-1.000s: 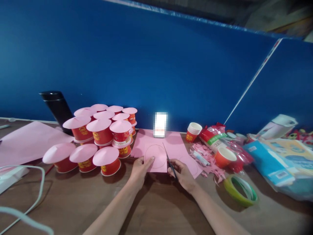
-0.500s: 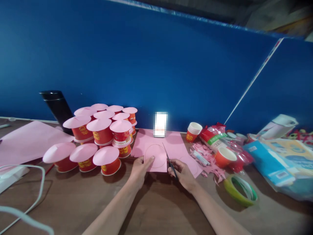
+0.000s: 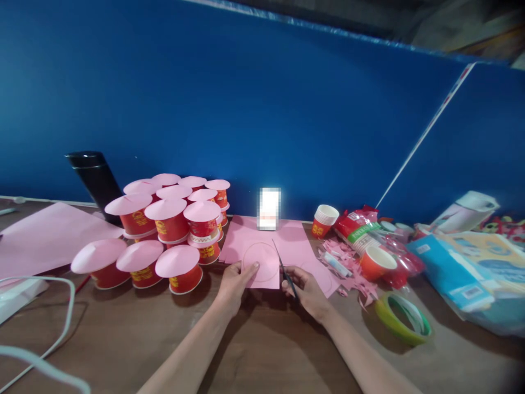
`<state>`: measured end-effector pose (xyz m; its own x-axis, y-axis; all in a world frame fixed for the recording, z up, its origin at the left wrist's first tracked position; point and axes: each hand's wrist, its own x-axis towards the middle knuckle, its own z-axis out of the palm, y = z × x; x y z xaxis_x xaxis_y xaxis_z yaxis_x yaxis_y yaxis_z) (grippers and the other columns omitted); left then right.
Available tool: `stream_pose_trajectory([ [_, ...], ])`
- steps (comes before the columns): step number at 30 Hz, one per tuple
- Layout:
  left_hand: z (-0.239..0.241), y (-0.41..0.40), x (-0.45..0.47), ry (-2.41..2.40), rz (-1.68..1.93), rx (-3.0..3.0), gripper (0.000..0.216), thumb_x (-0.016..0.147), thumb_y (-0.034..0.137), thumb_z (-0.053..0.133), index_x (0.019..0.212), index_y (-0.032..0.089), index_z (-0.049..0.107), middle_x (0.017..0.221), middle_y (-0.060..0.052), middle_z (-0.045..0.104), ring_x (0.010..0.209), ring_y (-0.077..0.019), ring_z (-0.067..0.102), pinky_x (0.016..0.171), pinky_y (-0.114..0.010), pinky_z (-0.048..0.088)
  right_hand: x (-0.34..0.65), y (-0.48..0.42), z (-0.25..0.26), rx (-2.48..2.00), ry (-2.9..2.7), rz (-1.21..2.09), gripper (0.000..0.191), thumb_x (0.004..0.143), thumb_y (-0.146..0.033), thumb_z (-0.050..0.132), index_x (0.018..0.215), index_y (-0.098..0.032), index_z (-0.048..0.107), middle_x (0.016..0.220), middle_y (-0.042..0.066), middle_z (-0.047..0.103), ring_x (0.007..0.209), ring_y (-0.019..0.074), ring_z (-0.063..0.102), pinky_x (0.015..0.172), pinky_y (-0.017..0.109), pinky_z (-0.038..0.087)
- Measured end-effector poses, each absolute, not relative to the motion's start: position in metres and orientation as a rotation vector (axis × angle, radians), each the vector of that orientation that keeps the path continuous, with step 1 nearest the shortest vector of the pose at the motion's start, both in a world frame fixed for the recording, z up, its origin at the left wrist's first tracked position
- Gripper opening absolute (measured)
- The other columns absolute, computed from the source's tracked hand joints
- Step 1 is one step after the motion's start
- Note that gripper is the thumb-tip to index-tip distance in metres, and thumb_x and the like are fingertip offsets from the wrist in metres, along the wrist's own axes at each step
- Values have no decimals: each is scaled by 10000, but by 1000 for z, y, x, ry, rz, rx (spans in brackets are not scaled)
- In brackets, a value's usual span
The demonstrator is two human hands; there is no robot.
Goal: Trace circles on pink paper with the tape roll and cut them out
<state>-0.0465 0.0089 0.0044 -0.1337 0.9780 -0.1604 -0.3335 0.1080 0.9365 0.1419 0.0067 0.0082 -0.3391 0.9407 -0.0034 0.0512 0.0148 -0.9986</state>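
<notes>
My left hand (image 3: pixel 237 282) pinches the left edge of a pink paper piece (image 3: pixel 266 268), its thumb on top. A circle is drawn in thin line on that piece. My right hand (image 3: pixel 302 287) grips a pair of dark scissors (image 3: pixel 289 279), whose blades point up and away along the piece's right edge; whether the blades touch the paper I cannot make out. Under and behind the piece lie larger pink sheets (image 3: pixel 293 235). A phone-like bright screen (image 3: pixel 269 209), blurred out, stands upright at their far edge.
To the left stand several red paper cups (image 3: pixel 182 279) topped with pink paper cones. A black flask (image 3: pixel 94 180) leans behind them. On the right are stacked cups (image 3: pixel 325 220), pink scraps (image 3: pixel 348 268), a lone cup (image 3: pixel 378 264), a tape roll (image 3: pixel 404 320) and a blue package (image 3: pixel 455 273).
</notes>
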Motion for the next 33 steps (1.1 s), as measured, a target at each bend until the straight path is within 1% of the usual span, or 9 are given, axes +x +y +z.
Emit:
stream_pose_trajectory([
  [6, 3, 9, -47, 1123, 1330, 806, 384, 554, 441, 762, 699, 100, 665, 647, -73, 663, 594, -170, 596, 571, -258, 447, 142, 7, 8, -1045, -1490, 1449, 400, 696, -389, 697, 998, -153, 582, 727, 0, 568, 620, 101, 493, 581, 238, 406],
  [9, 3, 9, -47, 1113, 1332, 805, 373, 566, 434, 757, 709, 103, 662, 660, -72, 667, 617, -175, 603, 592, -264, 455, 142, 7, 9, -1053, -1492, 1444, 405, 697, -399, 694, 999, -152, 585, 728, 1, 566, 619, 102, 492, 580, 236, 405],
  [13, 4, 9, -47, 1119, 1331, 825, 363, 582, 430, 748, 706, 100, 663, 647, -68, 661, 606, -170, 596, 581, -264, 449, 142, 7, 9, -1052, -1486, 1440, 415, 684, -413, 703, 991, -157, 592, 711, -5, 560, 604, 101, 484, 566, 234, 395],
  [18, 5, 8, -47, 1116, 1339, 795, 361, 548, 417, 768, 698, 103, 676, 657, -71, 670, 594, -162, 591, 579, -259, 448, 142, 7, 9, -1049, -1474, 1447, 441, 661, -424, 720, 991, -158, 599, 702, -6, 560, 593, 100, 482, 554, 232, 392],
  [33, 4, 9, -48, 1115, 1330, 807, 365, 569, 428, 754, 716, 104, 673, 680, -77, 677, 624, -177, 609, 609, -276, 463, 144, 8, 6, -1027, -1492, 1453, 383, 719, -378, 680, 1020, -155, 596, 707, -11, 560, 600, 97, 477, 572, 235, 382],
])
